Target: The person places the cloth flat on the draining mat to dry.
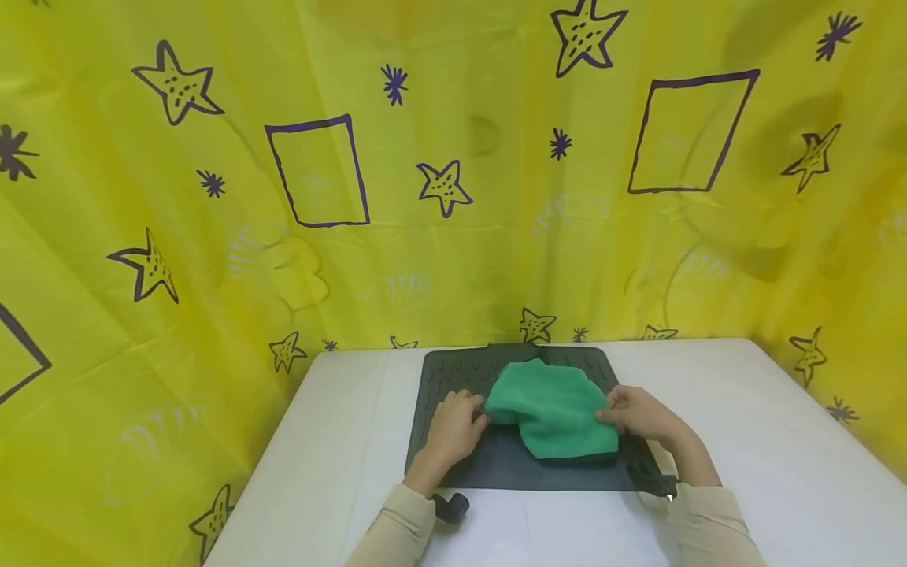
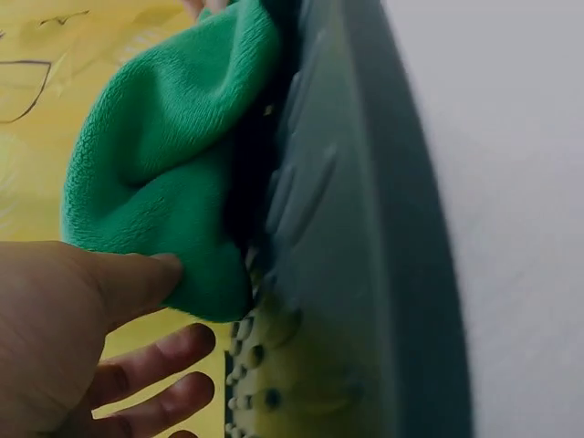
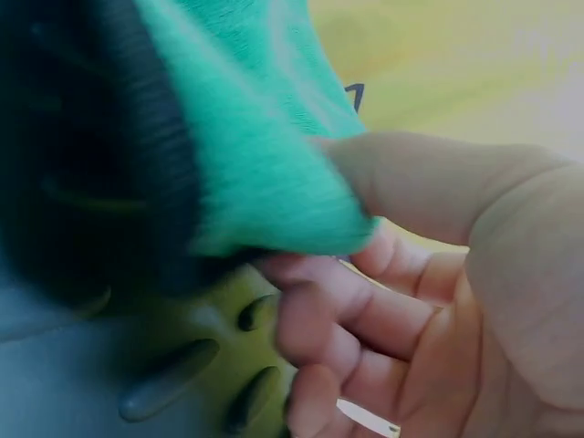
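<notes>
A fuzzy green cloth (image 1: 556,405) lies bunched and partly raised over a dark ribbed mat (image 1: 482,468). My left hand (image 1: 456,429) pinches the cloth's left edge; in the left wrist view the thumb (image 2: 137,283) presses on the green fabric (image 2: 173,128), and the lower fingers are spread apart under it. At the opposite side, my right hand (image 1: 641,413) holds a corner between thumb and fingers, which the right wrist view shows close up on the green corner (image 3: 274,173). A dark edge (image 3: 160,155) shows under the cloth there; what it belongs to is unclear.
The mat lies on a white table (image 1: 354,441). A yellow curtain (image 1: 425,260) with drawn stars and frames hangs behind and at both sides. Dark wrist-camera parts (image 1: 452,508) sit by the left cuff, and a similar black piece (image 1: 652,480) is by the right wrist.
</notes>
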Available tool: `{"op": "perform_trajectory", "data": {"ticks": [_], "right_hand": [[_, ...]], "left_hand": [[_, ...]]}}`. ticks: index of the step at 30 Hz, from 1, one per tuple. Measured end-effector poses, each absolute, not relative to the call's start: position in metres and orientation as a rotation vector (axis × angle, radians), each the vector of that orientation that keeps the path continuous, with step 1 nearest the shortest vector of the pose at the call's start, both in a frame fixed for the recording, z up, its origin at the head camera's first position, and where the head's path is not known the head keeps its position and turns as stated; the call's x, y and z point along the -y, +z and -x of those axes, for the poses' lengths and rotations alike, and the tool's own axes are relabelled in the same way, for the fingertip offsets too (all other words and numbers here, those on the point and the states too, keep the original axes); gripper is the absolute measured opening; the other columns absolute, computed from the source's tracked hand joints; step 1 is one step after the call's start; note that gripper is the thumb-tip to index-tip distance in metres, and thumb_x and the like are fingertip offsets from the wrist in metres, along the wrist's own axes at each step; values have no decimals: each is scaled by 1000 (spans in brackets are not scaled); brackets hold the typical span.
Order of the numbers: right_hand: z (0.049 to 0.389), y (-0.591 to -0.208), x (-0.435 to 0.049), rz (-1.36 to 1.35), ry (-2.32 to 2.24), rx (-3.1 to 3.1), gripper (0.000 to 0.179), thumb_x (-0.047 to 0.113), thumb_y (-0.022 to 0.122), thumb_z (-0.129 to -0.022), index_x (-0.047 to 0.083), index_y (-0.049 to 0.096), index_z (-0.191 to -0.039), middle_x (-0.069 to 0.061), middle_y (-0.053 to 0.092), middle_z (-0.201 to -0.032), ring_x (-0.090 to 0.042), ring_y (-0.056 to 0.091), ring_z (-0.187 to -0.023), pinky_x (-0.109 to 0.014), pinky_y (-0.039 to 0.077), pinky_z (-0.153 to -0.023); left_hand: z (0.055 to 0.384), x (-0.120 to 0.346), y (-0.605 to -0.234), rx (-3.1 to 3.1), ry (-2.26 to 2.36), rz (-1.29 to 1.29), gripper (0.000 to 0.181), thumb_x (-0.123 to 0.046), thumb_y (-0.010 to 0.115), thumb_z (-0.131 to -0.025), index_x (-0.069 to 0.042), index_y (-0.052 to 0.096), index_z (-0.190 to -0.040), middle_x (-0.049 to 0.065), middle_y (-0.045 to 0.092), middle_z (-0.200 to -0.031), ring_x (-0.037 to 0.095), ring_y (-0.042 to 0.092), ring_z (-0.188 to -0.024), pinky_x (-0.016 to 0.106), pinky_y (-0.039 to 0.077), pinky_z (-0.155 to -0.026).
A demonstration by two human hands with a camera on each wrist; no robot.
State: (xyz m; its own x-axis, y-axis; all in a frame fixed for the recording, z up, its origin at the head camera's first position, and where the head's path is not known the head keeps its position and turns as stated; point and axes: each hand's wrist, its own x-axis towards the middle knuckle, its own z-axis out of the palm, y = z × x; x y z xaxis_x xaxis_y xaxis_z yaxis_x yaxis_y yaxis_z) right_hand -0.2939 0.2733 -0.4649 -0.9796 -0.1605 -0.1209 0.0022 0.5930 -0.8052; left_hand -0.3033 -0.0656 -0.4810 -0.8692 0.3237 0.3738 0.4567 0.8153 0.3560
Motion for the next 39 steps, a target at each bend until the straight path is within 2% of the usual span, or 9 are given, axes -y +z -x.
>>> {"op": "perform_trajectory", "data": {"ticks": [6,15,21,24,29,31,34,39], "right_hand": [[296,-464,-277,95,-1325,-2745,25,22,68,-97,0,56,-98,-2,54,-75,-18,51,-72,-31,44,-63],[295,-459,-279,31,-1345,-2832,33,30,67,-99,-1,57,-103,-11,60,-94,-24,54,-90,-33,45,-73],[294,-453,-276,-41,-1387,-2870,36,31,64,-101,-3,56,-108,-13,59,-96,-26,54,-89,-32,46,-71],[294,-453,-275,-46,-1372,-2871,36,29,65,-100,-5,56,-109,-15,59,-96,-27,54,-89,-33,45,-70],[294,-458,-280,-23,-1308,-2849,40,32,63,-101,-6,56,-113,-20,61,-105,-31,57,-98,-35,48,-76],[294,-461,-282,-29,-1300,-2834,43,34,61,-102,-6,57,-114,-22,62,-109,-33,58,-101,-37,49,-79],[294,-462,-283,-55,-1293,-2819,48,39,57,-103,-7,57,-117,-25,62,-114,-35,58,-104,-41,50,-83],[295,-463,-281,-53,-1295,-2804,50,36,54,-105,-10,58,-122,-30,62,-118,-39,60,-108,-50,52,-88]], "left_hand": [[312,81,-471,2621,-802,518,12,-18,65,-99,-8,71,-101,5,70,-94,22,59,-89,37,46,-77],[314,102,-452,2612,-1053,511,16,-23,59,-104,-9,66,-102,4,66,-90,14,53,-82,32,46,-73],[314,108,-446,2608,-1166,567,17,-25,62,-102,-9,67,-100,5,68,-91,15,59,-83,33,51,-76],[315,111,-449,2668,-1182,580,16,-27,64,-101,-11,69,-100,2,71,-92,13,61,-85,32,53,-78],[318,115,-456,2759,-1110,602,21,-16,53,-104,-8,72,-102,6,72,-98,18,62,-87,36,53,-78],[320,117,-459,2777,-1044,606,22,-8,50,-102,-5,72,-103,10,72,-101,23,64,-90,39,53,-80],[320,120,-461,2837,-967,603,19,-4,57,-92,-2,70,-106,11,69,-97,25,63,-88,40,52,-76],[318,122,-464,2956,-907,614,22,-14,72,-84,-4,68,-103,2,59,-78,14,52,-69,29,42,-59]]}}
